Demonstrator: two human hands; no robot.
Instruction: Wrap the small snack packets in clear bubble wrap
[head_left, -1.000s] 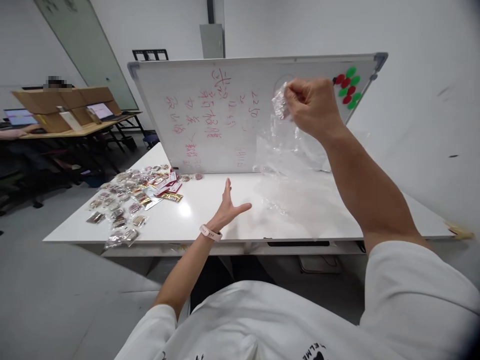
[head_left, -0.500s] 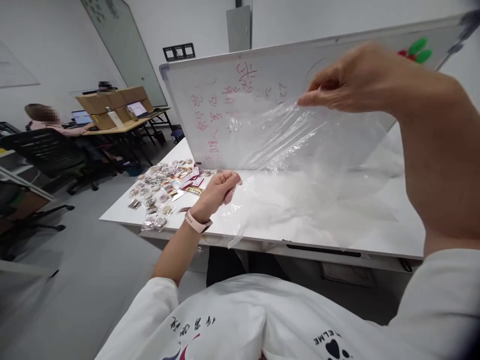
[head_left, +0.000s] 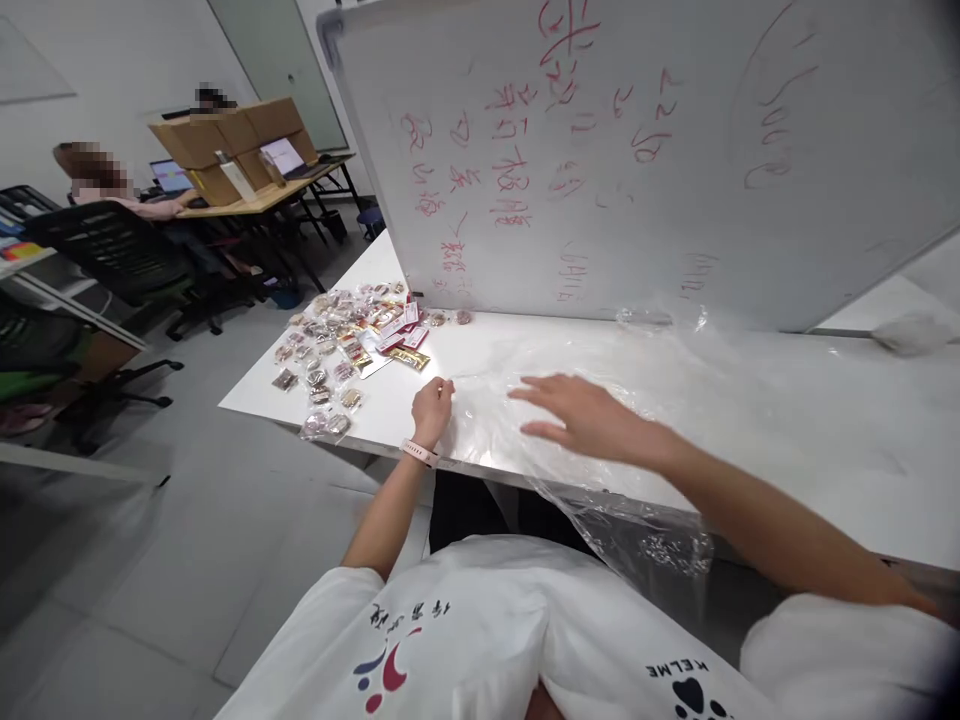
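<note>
A large clear plastic bag (head_left: 660, 380) lies spread over the white table, with part of it hanging off the front edge. My left hand (head_left: 433, 410), a pink band on its wrist, is closed on the bag's left end. Above the middle of the plastic is my right hand (head_left: 574, 415), its fingers stretched out and apart; whether it touches the film I cannot tell. To the left of my left hand are many small wrapped packets (head_left: 319, 375), among them a gold packet (head_left: 409, 358) and red-and-white packets (head_left: 401, 325).
A whiteboard (head_left: 487, 150) with red writing stands along the table's back. The white table (head_left: 259, 385) ends at a left corner. Beyond it are a black office chair (head_left: 112, 260), a desk with cardboard boxes (head_left: 225, 150), and two seated people.
My right hand has come down from high on the right, letting go of the bag and spreading its fingers. The raised plastic has dropped onto the table. My left hand keeps its hold.
</note>
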